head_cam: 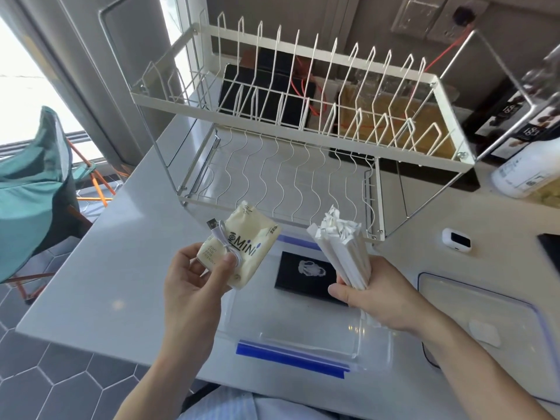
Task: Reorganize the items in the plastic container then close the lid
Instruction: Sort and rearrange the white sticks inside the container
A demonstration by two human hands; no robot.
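Note:
A clear plastic container point(291, 334) with blue clips sits open on the white counter in front of me. A black card point(306, 275) lies flat inside it. My left hand point(194, 280) holds a cream tissue pack point(245, 253) above the container's left side, with a coiled white USB cable point(225, 241) pressed against the pack by my thumb. My right hand point(375, 295) grips a bundle of white paper-wrapped straws point(342, 247), tips pointing up, above the container's right side. The clear lid point(485, 313) lies on the counter to the right.
A white two-tier wire dish rack point(291, 140) stands just behind the container. A small white device point(456, 239) and a white bottle point(527, 171) are at the right. A teal folding chair point(33, 192) stands off the counter's left edge.

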